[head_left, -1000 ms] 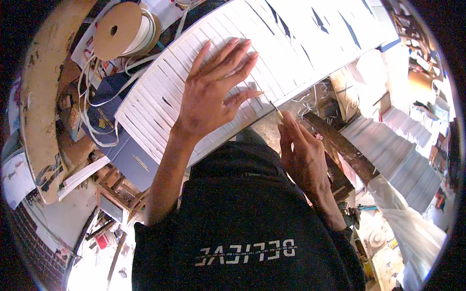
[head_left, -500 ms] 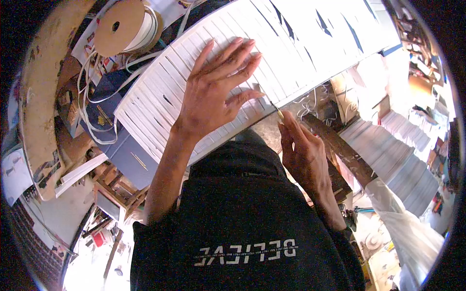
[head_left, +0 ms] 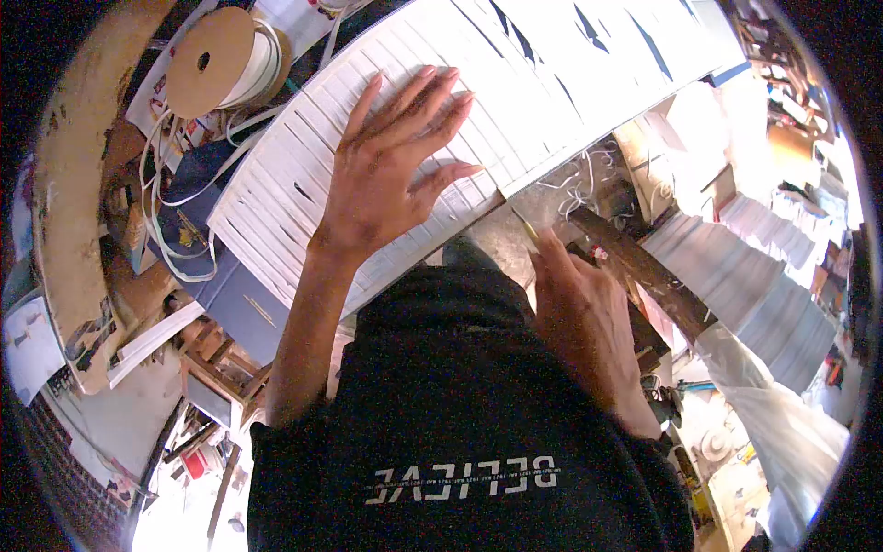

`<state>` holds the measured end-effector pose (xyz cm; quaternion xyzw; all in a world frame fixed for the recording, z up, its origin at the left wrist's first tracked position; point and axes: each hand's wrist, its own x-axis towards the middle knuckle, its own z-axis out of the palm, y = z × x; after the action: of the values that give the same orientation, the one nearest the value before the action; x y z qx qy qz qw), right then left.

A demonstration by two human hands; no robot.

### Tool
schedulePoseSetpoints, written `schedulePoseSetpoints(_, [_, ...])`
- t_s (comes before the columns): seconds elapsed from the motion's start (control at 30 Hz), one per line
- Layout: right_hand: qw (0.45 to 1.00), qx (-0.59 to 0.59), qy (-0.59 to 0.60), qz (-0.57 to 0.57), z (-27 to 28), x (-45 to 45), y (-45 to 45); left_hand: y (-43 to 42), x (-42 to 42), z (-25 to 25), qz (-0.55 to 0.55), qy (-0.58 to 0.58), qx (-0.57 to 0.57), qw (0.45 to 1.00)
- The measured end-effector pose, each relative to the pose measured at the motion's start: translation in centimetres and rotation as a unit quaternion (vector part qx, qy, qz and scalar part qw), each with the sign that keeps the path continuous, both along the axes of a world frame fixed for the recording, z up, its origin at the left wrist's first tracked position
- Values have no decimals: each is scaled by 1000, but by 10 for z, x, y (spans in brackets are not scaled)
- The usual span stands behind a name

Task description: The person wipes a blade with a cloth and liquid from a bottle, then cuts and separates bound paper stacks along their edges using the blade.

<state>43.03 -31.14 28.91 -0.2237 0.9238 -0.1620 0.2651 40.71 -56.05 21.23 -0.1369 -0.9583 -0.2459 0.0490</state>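
Note:
My left hand (head_left: 386, 170) lies spread on a long row of overlapping white sheets (head_left: 515, 101), its fingers pointing to the far side. Narrow dark gaps show between some of them. Just off the near edge of the row, my right hand (head_left: 579, 294) pinches a slim pointed tool (head_left: 526, 227) with a pale yellowish body and a dark thin tip. The tip points toward the row's edge and stands apart from it. Whether it is a knife I cannot tell. Dark blue covers (head_left: 244, 299) with gold print stick out beneath the left end of the row.
A cardboard spool (head_left: 210, 63) of white ribbon stands at the upper left, with loose loops of ribbon (head_left: 152, 202) hanging from it. Tall paper stacks (head_left: 736, 276) are at the right, near a wooden beam (head_left: 644, 276) and clear plastic sheeting (head_left: 768, 414). White strips (head_left: 579, 184) lie below.
The pointed tool has come away from the row's near edge, and my right hand has drawn back slightly. My left hand remains spread on the sheets. The whole view has shifted a little.

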Motion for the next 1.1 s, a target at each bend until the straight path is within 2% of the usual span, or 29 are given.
schedulePoseSetpoints(0.03, [1000, 3, 1, 2, 11, 0, 5, 1, 2, 0, 4, -1, 0, 1000])
schedulePoseSetpoints(0.1, [978, 150, -145, -10, 32, -3, 13, 1, 6, 0, 9, 0, 0, 1000])
schedulePoseSetpoints(0.13, [987, 93, -123, -36, 25, 1, 22, 2, 12, 0, 25, 1, -2, 1000])
schedulePoseSetpoints(0.17, [987, 93, -123, -35, 21, 3, 21, 2, 16, 0, 39, -1, -5, 999])
schedulePoseSetpoints(0.23, [987, -121, 17, -103, 13, 10, 13, -1, 18, 3, 31, -9, -4, 999])
schedulePoseSetpoints(0.37, [981, -178, 24, -80, -17, 10, -5, -3, 17, 6, 21, -12, 13, 1000])
schedulePoseSetpoints(0.47, [986, -155, -46, -48, -28, 9, -14, -3, 18, 5, 25, -14, 14, 999])
schedulePoseSetpoints(0.57, [984, -165, -32, -61, -33, 13, -17, -3, 18, 4, 27, -7, 10, 1000])
schedulePoseSetpoints(0.77, [997, -50, -30, -50, -37, 28, -20, -2, 18, 2, 28, 5, 0, 1000])
schedulePoseSetpoints(0.87, [998, -44, -4, -43, -20, 22, -25, -2, 19, 2, 28, 3, -17, 999])
schedulePoseSetpoints(0.93, [996, -2, -76, -56, 3, 15, -19, -2, 20, 2, 25, 4, -21, 999])
schedulePoseSetpoints(0.97, [996, 0, -73, -58, 5, 17, -9, -3, 20, 2, 27, 7, -26, 999])
schedulePoseSetpoints(1.03, [981, 131, -139, -20, 6, 26, 18, -4, 24, 4, 24, -8, -15, 1000])
schedulePoseSetpoints(1.07, [992, 40, -97, -66, 1, 32, 27, -5, 25, 5, 24, -24, -7, 999])
schedulePoseSetpoints(1.1, [993, 39, -95, -62, 2, 29, 24, -7, 27, 5, 28, -22, -9, 999])
